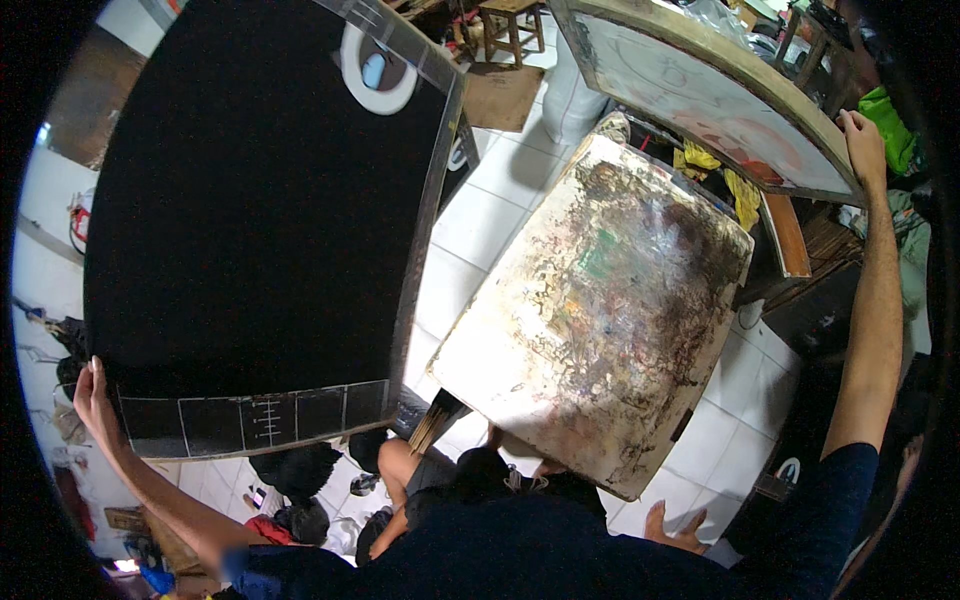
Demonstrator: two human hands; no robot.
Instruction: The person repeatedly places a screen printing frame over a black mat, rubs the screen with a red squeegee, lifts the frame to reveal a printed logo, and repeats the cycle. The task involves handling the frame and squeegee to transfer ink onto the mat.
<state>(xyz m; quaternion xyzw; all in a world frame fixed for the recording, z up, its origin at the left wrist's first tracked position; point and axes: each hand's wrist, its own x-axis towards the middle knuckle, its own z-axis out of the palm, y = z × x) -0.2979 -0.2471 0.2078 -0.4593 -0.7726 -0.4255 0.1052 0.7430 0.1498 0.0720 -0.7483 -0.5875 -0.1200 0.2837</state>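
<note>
A large black cloth-covered board [260, 220] fills the left side. It bears a white ring with a blue oval inside near its far right corner, and chalk-like lines along its near edge. My left hand [98, 408] grips its left edge near the close corner. At the upper right, a wood-framed printing screen [700, 95] is tilted up, its mesh stained reddish and white. My right hand [862, 150] is closed around the frame's right end. Between them stands a table [490, 370] whose pale top is crusted with dark, green and orange paint.
A wooden stool [512, 25] and a cardboard sheet [503, 97] are at the back. Yellow rags [742, 195] lie beyond the table. Another person's bent knee [398, 465] shows near the lower middle. Dark bundles [298, 470] lie on the white-tiled floor [475, 225].
</note>
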